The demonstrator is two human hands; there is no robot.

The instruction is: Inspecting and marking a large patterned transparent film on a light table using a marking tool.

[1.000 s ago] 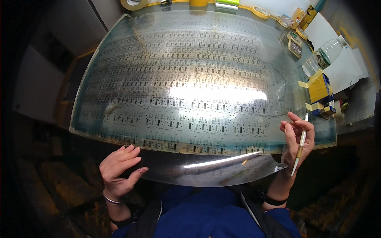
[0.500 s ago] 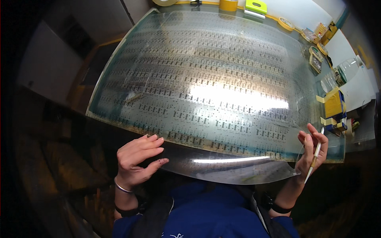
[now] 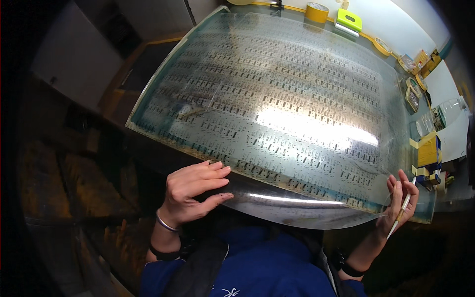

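Note:
A large clear film (image 3: 222,106) printed with rows of small dark marks lies on the glass tabletop (image 3: 143,119). Its near part (image 3: 297,212) bends over the front edge toward my body. My left hand (image 3: 195,190) is at the front edge on the left, fingers stretched and thumb apart, holding nothing visible; whether it touches the film is unclear. At the front right corner my right hand (image 3: 400,205) has a slim white pen-like tool (image 3: 406,201) between its fingers, pointed end down. That hand is beside the film's right corner; any contact there is hard to make out.
Along the far edge are a yellow tape roll (image 3: 316,13) and a bright green hole-punch-like item (image 3: 349,20). On the right stand a clear plastic bottle (image 3: 448,111), a small tin-like box (image 3: 412,96) and a blue-and-yellow box (image 3: 428,151). Bright glare covers part of the film.
The whole scene has shifted right and tilted a little as my view turned. Both hands keep nearly the same pose and place at the front edge; the pen-like tool stays in my right hand.

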